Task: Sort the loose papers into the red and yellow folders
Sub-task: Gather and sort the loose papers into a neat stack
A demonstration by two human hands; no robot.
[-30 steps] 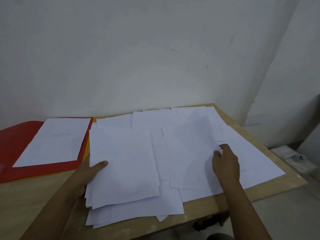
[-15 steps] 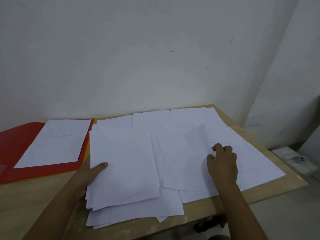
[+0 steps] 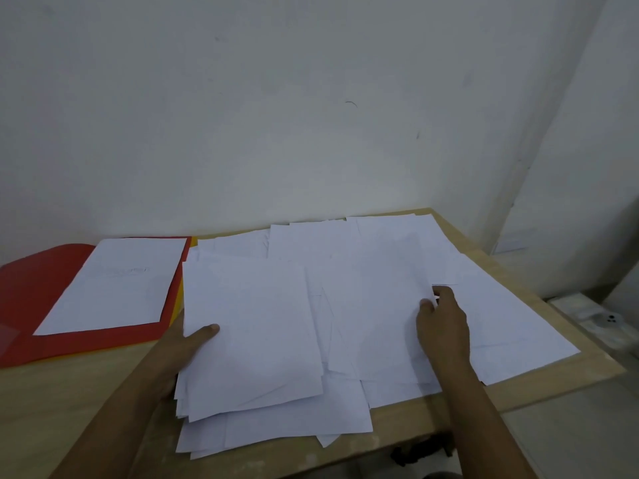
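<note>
Several loose white papers [image 3: 345, 305] lie spread over the wooden table [image 3: 69, 392]. My left hand [image 3: 186, 347] grips the left edge of a stack of sheets [image 3: 252, 333], thumb on top and fingers hidden beneath. My right hand [image 3: 442, 323] pinches the right edge of a single sheet [image 3: 377, 316] in the middle. The open red folder [image 3: 34, 299] lies at the left with one white sheet [image 3: 117, 285] on it. A thin strip of the yellow folder [image 3: 178, 302] shows between the red folder and the stack.
A white wall stands right behind the table. The table's front and right edges are close to the papers. On the floor at the right lies a white object [image 3: 601, 319] with a phone on it.
My right hand has taken the right edge of the middle sheet and shifted it a little to the left. The left hand and its stack have stayed put.
</note>
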